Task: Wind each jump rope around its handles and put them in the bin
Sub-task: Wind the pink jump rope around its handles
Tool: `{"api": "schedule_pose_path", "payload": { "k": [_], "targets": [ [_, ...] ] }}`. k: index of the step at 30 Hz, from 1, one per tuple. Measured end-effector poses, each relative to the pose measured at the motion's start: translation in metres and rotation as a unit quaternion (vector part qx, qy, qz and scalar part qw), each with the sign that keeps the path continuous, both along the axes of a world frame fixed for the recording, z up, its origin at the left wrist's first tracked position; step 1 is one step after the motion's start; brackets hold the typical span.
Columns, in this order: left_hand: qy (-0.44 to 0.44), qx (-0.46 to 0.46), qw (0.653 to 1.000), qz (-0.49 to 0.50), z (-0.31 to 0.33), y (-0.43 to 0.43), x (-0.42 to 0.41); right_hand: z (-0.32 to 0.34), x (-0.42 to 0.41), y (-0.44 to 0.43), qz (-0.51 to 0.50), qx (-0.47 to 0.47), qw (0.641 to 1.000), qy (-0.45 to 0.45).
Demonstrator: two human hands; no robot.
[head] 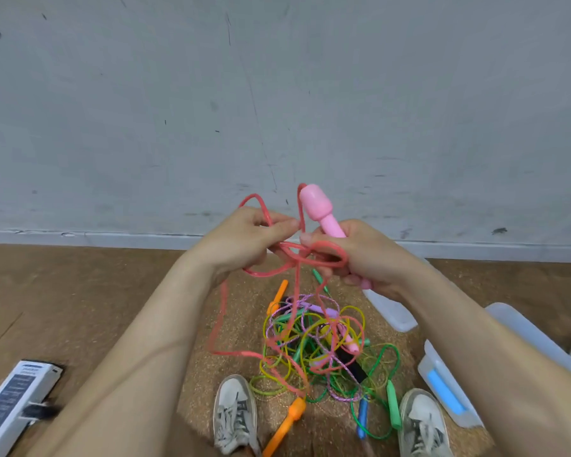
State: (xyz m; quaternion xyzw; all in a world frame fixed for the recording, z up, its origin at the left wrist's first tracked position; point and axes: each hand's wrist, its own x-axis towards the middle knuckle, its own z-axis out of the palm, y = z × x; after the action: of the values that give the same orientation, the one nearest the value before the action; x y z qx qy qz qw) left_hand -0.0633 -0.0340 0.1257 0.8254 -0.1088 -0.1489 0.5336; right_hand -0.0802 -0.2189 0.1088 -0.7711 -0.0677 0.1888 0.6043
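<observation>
My right hand grips a pink jump-rope handle, which points up toward the wall. Its coral-pink cord loops across to my left hand, which pinches the cord between thumb and fingers. The cord hangs down to the floor and into a tangled pile of jump ropes: yellow, green, purple and pink cords with orange, green and blue handles. A second pink handle lies in the pile. A clear plastic bin stands to the right, partly hidden by my right arm.
A clear lid with a blue latch lies at the right by my right shoe. My left shoe is beside the pile. A white box sits at the lower left. A grey wall rises close ahead.
</observation>
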Motion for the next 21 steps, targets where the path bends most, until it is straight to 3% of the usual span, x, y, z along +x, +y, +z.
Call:
{"api": "schedule_pose_path", "payload": {
  "k": [2,6,10,13,15,17,18,19,21],
  "targets": [
    [0.001,0.009,1.0,0.006,0.002,0.006,0.003,0.003,0.001,-0.002,0.003,0.001,1.0,0.001],
    [0.025,0.105,0.991,-0.075,0.002,0.018,-0.001,0.006,0.006,-0.012,0.032,0.035,0.998,0.031],
    [-0.025,-0.041,0.999,0.025,0.003,0.012,-0.002,0.003,0.003,-0.014,0.089,0.084,0.989,0.078],
    [-0.073,-0.227,0.953,0.189,0.009,0.027,0.011,-0.004,-0.001,-0.016,0.153,0.098,0.977,0.116],
    [-0.072,-0.367,0.882,0.287,0.014,0.054,0.019,-0.005,-0.002,-0.024,0.175,0.011,0.976,0.129],
    [-0.06,-0.481,0.788,0.379,0.012,0.087,0.024,-0.008,-0.001,-0.04,0.168,-0.218,0.958,0.085],
    [-0.055,-0.5,0.756,0.419,0.008,0.102,0.024,-0.011,0.0,-0.05,0.155,-0.336,0.927,0.058],
    [-0.054,-0.47,0.752,0.458,0.001,0.116,0.025,-0.013,0.001,-0.059,0.136,-0.409,0.901,0.035],
    [-0.057,-0.281,0.818,0.499,-0.014,0.131,0.031,-0.014,0.001,-0.072,0.067,-0.407,0.911,-0.006]
  ]
}}
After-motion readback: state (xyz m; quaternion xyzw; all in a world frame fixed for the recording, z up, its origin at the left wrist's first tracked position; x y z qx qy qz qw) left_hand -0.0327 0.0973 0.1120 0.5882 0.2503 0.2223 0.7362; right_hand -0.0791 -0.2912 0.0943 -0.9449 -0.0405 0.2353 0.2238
